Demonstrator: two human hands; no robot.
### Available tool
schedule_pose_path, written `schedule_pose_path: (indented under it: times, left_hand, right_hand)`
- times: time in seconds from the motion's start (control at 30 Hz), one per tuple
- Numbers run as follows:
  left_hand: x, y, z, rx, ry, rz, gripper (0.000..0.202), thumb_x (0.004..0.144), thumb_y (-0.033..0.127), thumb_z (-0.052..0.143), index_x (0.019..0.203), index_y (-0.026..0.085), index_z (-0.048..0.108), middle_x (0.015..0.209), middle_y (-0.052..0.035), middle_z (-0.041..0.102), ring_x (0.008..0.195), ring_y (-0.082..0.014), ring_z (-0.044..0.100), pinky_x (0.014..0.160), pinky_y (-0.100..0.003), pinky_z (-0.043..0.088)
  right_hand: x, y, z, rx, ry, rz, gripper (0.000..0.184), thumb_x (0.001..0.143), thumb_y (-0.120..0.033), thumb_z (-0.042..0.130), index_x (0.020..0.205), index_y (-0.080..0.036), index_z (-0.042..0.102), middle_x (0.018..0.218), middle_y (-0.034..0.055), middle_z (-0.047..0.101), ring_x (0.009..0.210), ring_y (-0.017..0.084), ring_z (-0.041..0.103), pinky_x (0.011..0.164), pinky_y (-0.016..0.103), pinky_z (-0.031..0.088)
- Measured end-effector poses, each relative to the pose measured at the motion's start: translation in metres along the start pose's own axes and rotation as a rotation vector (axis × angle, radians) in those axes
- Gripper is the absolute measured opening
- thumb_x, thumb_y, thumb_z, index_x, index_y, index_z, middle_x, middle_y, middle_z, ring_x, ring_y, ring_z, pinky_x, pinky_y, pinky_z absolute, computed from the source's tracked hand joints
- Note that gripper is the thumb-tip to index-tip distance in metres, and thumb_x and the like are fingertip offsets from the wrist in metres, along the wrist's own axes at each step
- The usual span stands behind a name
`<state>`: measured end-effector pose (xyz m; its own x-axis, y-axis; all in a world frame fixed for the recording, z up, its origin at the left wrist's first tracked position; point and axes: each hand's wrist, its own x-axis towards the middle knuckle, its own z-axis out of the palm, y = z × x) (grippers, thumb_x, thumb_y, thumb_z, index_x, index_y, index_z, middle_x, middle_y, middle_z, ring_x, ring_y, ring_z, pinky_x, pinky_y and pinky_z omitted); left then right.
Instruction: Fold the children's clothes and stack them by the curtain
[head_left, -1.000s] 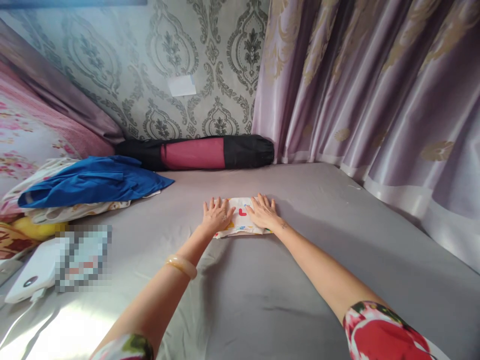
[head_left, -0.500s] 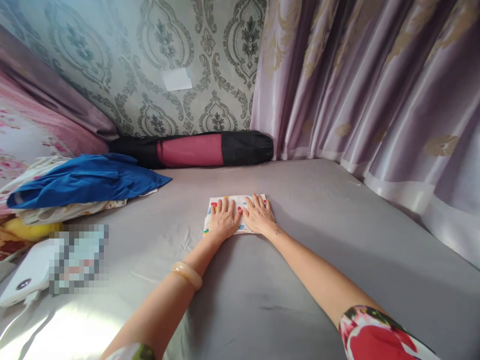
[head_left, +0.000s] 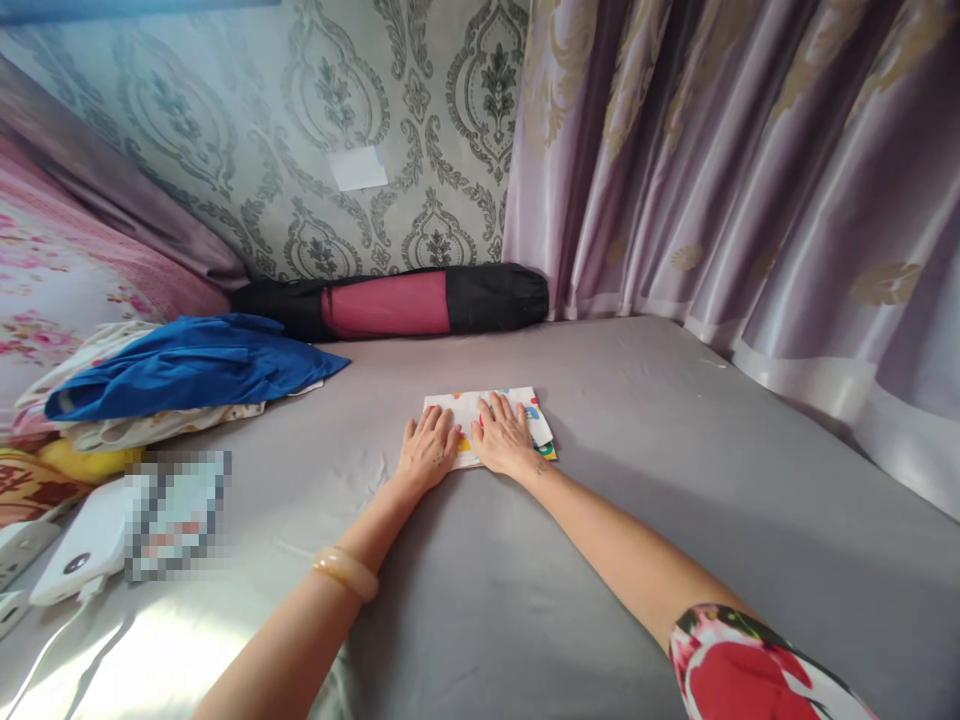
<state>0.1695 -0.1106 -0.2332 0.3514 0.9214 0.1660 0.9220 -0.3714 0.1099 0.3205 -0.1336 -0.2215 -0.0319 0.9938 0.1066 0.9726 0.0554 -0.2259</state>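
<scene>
A folded white cloth (head_left: 469, 400) with colourful printed spots lies flat on the grey bed sheet (head_left: 615, 400). My left hand (head_left: 431, 447) rests palm down on its left edge, fingers stretched and a little apart. On the middle of the cloth my right hand (head_left: 501, 432) lies flat, its fingers spread. The two thumbs are close together but do not touch. Part of the print is covered by my hands. A yellow and green corner of the cloth shows at the lower right.
Against the patterned wall lies a long black and red bag (head_left: 390, 303). At the left are a blue garment (head_left: 195, 365) on other folded cloths, a white power bank (head_left: 90, 540) with a cable, and a blurred-out item (head_left: 180, 515). Purple curtains (head_left: 675, 180) hang at the right.
Both hands have slid left across the cloth, staying flat. The cloth's right part is now uncovered, with its yellow and green corner in sight. The view has shifted slightly.
</scene>
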Motion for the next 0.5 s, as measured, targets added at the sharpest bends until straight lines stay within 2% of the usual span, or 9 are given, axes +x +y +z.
schedule_pose_path:
  times: [0.23,0.4,0.5]
  left_hand:
    - [-0.004,-0.008,0.006,-0.118,0.046,-0.037,0.043,0.100,0.037,0.029,0.135,0.021,0.046,0.148,-0.0078,0.045,0.141,-0.0184,0.033,0.116,-0.038,0.027]
    - [-0.003,-0.015,0.011,-0.274,0.203,-0.074,0.034,0.097,0.032,0.037,0.126,0.022,0.053,0.135,-0.0083,0.057,0.132,-0.0207,0.046,0.110,-0.038,0.036]
    - [-0.003,-0.020,0.015,-0.358,0.292,-0.081,0.029,0.095,0.029,0.041,0.118,0.021,0.057,0.125,-0.0094,0.063,0.121,-0.0223,0.055,0.104,-0.039,0.041]
  right_hand:
    - [0.001,0.002,0.000,-0.011,-0.027,0.010,0.057,0.098,-0.037,0.027,0.149,-0.013,0.032,0.158,0.0151,0.024,0.145,0.028,0.019,0.116,0.052,0.011]
    - [0.012,-0.007,-0.005,0.006,-0.040,0.037,0.056,0.096,-0.033,0.032,0.146,-0.010,0.037,0.156,0.0171,0.029,0.144,0.029,0.021,0.115,0.054,0.012]
    - [0.019,-0.014,-0.002,0.027,-0.002,-0.009,0.056,0.097,-0.032,0.028,0.147,-0.007,0.034,0.157,0.0171,0.027,0.145,0.028,0.019,0.116,0.052,0.010]
